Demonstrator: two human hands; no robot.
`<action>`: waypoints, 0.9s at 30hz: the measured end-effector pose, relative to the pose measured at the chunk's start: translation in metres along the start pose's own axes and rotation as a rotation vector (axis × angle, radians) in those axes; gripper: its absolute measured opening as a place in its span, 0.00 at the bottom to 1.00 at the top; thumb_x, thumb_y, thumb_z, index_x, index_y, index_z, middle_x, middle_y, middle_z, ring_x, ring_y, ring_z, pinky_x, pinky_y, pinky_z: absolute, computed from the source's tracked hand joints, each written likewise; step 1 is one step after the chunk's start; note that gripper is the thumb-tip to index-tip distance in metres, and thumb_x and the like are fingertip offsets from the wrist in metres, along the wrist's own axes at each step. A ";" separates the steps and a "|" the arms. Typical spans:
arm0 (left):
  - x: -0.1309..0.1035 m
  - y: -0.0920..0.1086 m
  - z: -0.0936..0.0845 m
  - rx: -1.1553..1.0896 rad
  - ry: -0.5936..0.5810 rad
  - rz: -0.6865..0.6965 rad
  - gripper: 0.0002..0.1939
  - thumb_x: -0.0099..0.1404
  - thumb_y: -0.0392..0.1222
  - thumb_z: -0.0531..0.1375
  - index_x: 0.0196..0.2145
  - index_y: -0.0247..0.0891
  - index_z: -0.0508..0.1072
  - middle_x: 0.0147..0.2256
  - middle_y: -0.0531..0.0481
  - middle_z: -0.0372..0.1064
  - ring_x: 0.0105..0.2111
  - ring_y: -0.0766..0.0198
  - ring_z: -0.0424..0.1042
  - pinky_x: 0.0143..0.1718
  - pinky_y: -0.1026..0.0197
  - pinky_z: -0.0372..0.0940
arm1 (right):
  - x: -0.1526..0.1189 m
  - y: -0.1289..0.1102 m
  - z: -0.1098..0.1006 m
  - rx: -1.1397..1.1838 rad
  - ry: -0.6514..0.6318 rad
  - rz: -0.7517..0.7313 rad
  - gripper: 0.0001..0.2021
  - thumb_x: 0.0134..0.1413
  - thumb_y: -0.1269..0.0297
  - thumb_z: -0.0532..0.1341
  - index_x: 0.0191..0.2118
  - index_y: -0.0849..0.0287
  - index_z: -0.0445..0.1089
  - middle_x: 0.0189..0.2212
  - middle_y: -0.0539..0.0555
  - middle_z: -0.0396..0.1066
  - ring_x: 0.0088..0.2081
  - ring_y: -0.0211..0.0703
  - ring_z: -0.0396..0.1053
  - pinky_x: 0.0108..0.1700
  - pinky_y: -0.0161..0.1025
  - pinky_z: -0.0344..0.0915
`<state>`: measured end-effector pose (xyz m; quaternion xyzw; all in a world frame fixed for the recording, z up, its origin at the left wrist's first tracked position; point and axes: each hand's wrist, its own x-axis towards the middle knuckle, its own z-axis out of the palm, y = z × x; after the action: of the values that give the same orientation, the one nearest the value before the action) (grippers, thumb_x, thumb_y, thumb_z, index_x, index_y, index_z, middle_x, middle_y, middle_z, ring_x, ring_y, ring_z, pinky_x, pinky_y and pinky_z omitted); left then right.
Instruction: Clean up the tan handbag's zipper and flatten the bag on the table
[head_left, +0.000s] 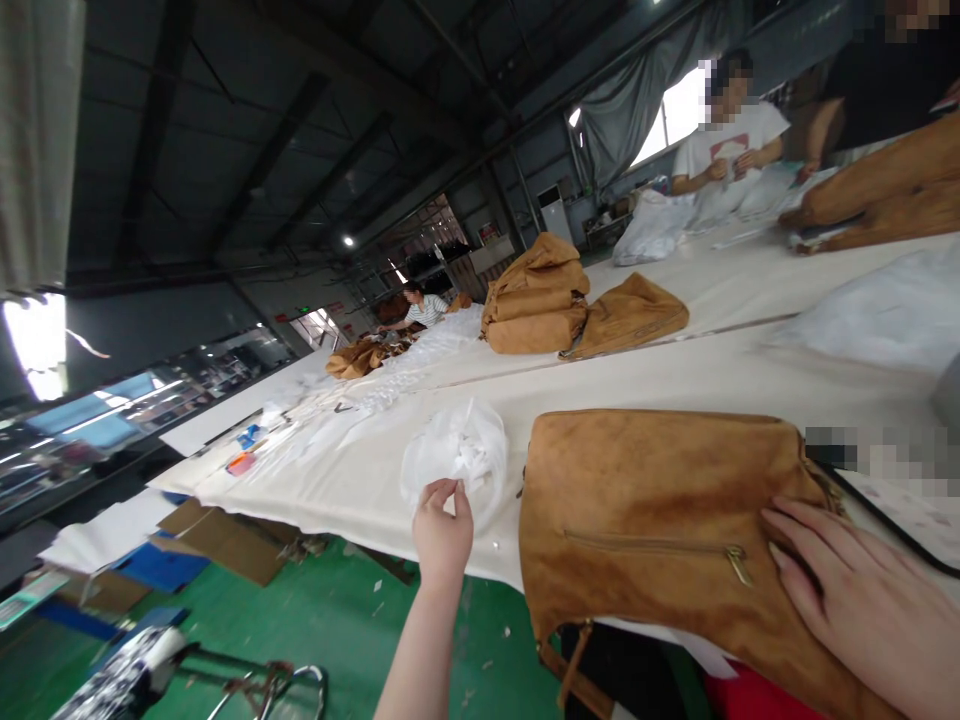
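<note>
My left hand (441, 532) pinches the near edge of a crumpled clear plastic bag (457, 455) lying on the long white table (360, 480). A tan suede bag (645, 510) with a brass zipper lies flat just to the right, overhanging the table's front edge. My right hand (862, 590) rests flat on the bag's right end, fingers spread and pointing left toward the zipper pull.
More tan bags are stacked mid-table (536, 295) and at the far right (885, 190). Seated people work further along, one in a white shirt (731, 140). White plastic sheets (877, 310), cardboard (225, 540) on the green floor, and a metal frame (262, 685) lie near.
</note>
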<state>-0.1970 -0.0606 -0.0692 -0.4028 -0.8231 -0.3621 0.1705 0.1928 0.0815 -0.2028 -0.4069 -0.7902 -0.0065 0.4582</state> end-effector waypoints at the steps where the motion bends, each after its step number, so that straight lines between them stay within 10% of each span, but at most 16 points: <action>1: -0.010 0.009 -0.007 -0.196 -0.023 -0.088 0.17 0.61 0.50 0.56 0.35 0.34 0.77 0.39 0.39 0.75 0.42 0.52 0.73 0.47 0.51 0.65 | 0.000 -0.002 -0.002 -0.024 -0.047 -0.040 0.21 0.54 0.51 0.53 0.48 0.55 0.71 0.51 0.63 0.68 0.49 0.61 0.67 0.56 0.55 0.56; 5: -0.070 0.052 -0.018 -1.006 -0.306 -0.509 0.19 0.52 0.52 0.66 0.33 0.33 0.79 0.36 0.41 0.78 0.40 0.55 0.75 0.48 0.52 0.67 | 0.001 -0.021 -0.022 0.005 -0.074 0.006 0.18 0.59 0.59 0.51 0.51 0.58 0.67 0.51 0.61 0.66 0.51 0.59 0.65 0.56 0.58 0.58; 11: -0.163 0.110 0.000 -1.272 -0.666 -0.784 0.16 0.48 0.49 0.70 0.30 0.34 0.79 0.34 0.42 0.79 0.39 0.57 0.76 0.49 0.53 0.67 | -0.020 -0.092 -0.058 0.313 -0.317 -0.053 0.20 0.59 0.66 0.55 0.57 0.53 0.61 0.54 0.58 0.63 0.54 0.51 0.63 0.55 0.48 0.64; 20: -0.191 0.118 0.016 -1.187 -0.782 -0.679 0.19 0.49 0.55 0.68 0.29 0.34 0.80 0.35 0.41 0.78 0.41 0.54 0.75 0.50 0.52 0.66 | -0.035 -0.111 -0.068 0.697 -0.370 0.200 0.21 0.56 0.72 0.53 0.56 0.57 0.59 0.42 0.57 0.71 0.40 0.46 0.71 0.46 0.44 0.69; 27: -0.199 0.120 0.016 -1.185 -0.825 -0.607 0.18 0.52 0.51 0.67 0.35 0.35 0.78 0.37 0.43 0.77 0.41 0.58 0.74 0.48 0.55 0.66 | -0.032 -0.117 -0.056 1.005 -0.512 0.530 0.10 0.58 0.61 0.56 0.29 0.59 0.66 0.24 0.48 0.69 0.24 0.38 0.68 0.28 0.33 0.66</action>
<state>0.0206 -0.1063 -0.1391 -0.2858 -0.5635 -0.5929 -0.4992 0.1646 -0.0385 -0.1509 -0.3126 -0.6536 0.5781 0.3754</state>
